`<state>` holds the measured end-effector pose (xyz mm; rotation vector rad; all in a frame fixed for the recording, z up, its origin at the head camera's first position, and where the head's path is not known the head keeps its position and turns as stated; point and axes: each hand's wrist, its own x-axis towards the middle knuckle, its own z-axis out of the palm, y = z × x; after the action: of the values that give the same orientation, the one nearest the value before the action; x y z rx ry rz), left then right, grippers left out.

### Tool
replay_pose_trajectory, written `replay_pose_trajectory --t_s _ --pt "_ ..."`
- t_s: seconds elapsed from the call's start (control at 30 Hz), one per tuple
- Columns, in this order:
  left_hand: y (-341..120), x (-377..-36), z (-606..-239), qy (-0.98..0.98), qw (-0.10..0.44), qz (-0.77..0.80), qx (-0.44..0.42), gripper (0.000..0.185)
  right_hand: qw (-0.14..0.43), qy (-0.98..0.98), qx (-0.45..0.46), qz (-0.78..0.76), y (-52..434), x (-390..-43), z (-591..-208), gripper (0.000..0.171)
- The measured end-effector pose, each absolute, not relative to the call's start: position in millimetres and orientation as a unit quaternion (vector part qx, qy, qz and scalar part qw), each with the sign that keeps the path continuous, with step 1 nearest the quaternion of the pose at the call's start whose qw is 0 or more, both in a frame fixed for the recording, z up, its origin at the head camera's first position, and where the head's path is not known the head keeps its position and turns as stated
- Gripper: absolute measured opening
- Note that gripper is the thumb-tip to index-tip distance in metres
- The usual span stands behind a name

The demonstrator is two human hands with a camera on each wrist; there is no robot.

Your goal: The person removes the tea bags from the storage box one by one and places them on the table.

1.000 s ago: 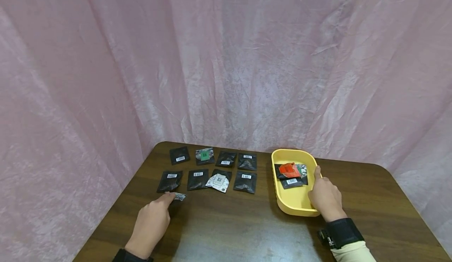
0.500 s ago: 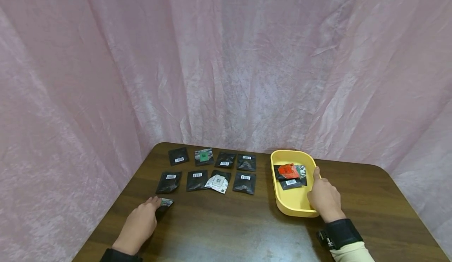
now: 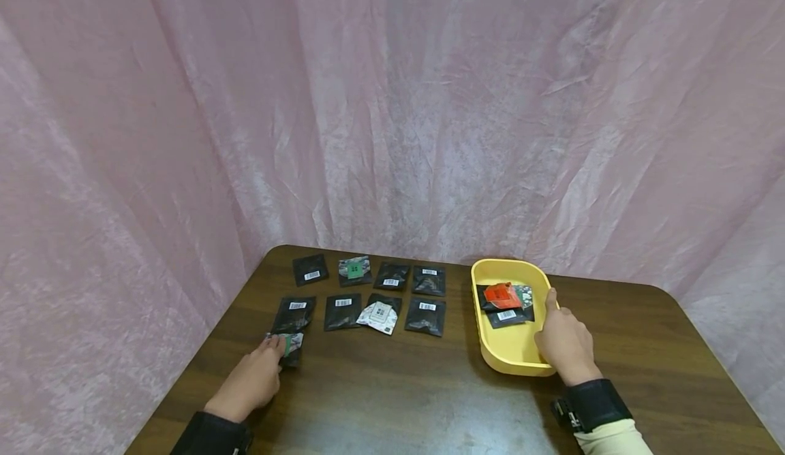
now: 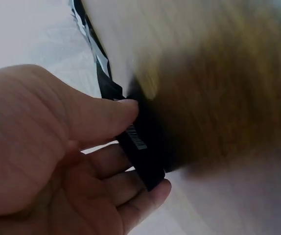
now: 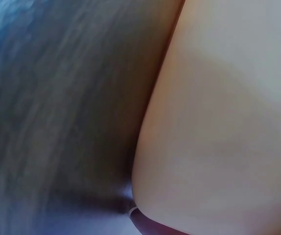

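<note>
Small black packet (image 3: pixel 290 347) lying on the brown bench (image 3: pixel 405 387), lower left of the head frame, just below the two rows of dark packets (image 3: pixel 370 294). Pinched at its near edge between thumb and fingers of the left hand (image 3: pixel 251 380); in the left wrist view, packet (image 4: pixel 141 142) seen edge-on with a barcode label. Right hand (image 3: pixel 563 342) at lower right, curled round the near right rim of the yellow tray (image 3: pixel 512 359). Inside the tray, an orange packet (image 3: pixel 503 295) atop black ones. Pink cloth (image 3: pixel 392 101) behind.
</note>
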<state>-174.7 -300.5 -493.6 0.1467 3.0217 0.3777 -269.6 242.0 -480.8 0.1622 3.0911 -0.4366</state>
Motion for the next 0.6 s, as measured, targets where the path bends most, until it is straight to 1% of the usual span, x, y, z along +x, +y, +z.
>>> replay_pose_trajectory --t_s 0.4,0.6 --pt "-312.7 -188.0 -495.1 0.985 0.077 0.145 0.061 0.062 0.012 0.988 0.057 -0.144 241.7 -268.8 -482.7 0.092" --pt "-317.5 -188.5 -498.6 0.98 0.074 0.178 0.057 0.063 0.009 0.988 0.055 -0.143 243.0 -268.8 -482.6 0.092"
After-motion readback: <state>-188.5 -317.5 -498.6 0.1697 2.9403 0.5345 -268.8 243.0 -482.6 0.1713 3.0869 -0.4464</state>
